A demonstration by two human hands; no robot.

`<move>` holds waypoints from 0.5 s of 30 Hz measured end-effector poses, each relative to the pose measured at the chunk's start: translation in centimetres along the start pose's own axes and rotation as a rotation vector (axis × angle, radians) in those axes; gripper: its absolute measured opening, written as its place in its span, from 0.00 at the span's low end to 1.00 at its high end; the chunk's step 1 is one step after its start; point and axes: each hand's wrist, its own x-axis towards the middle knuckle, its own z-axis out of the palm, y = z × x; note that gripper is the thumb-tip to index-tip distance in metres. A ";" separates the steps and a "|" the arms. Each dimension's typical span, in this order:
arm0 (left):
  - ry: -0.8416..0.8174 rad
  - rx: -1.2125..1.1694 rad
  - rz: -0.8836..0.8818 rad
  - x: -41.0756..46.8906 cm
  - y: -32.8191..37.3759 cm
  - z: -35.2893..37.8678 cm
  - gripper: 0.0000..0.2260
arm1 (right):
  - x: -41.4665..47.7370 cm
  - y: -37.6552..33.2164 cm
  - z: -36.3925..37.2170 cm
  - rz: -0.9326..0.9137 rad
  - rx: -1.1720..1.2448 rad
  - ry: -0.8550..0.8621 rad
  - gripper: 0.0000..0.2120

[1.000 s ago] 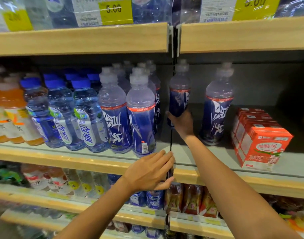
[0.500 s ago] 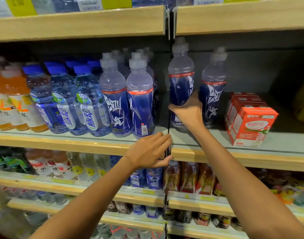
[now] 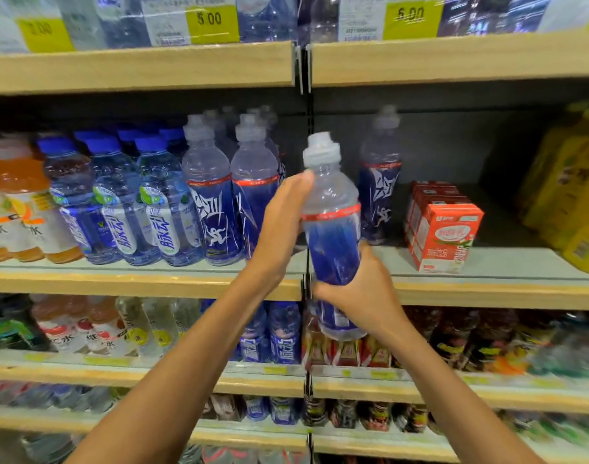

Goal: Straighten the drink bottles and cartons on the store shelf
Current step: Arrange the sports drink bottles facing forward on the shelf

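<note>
A clear sports bottle with a dark blue label [image 3: 331, 226] is off the shelf, in front of the shelf edge [image 3: 152, 284]. My right hand [image 3: 360, 293] grips its lower part. My left hand [image 3: 281, 226] wraps its upper left side, thumb near the shoulder. Two matching bottles [image 3: 216, 202] stand at the front on the left, with more behind them. One more blue-label bottle [image 3: 380, 192] stands alone further back on the right. A row of red cartons [image 3: 445, 236] stands to the right of it.
Blue-capped water bottles [image 3: 119, 202] and orange drink bottles [image 3: 15, 202] fill the left of the shelf. Yellow jugs [image 3: 567, 195] stand at the far right. Price tags hang from the shelf above [image 3: 139, 67]. Lower shelves hold more drinks.
My right hand has pulled the bottle forward off the shelf and towards me. My left hand has left the shelf edge and taken hold of the bottle's upper side.
</note>
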 end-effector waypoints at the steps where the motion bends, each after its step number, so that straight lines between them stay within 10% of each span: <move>1: 0.009 0.021 0.008 -0.3 0.3 0.7 0.18 | -0.7 0.1 0.4 0.001 -0.014 0.001 0.27; 9: 0.241 0.065 0.020 -1.7 -0.3 2.3 0.09 | -3.3 0.4 1.1 -0.033 0.014 -0.051 0.26; 15: -0.170 -0.421 -0.221 0.0 2.3 0.5 0.10 | -2.7 1.7 -1.8 0.215 0.791 -0.423 0.29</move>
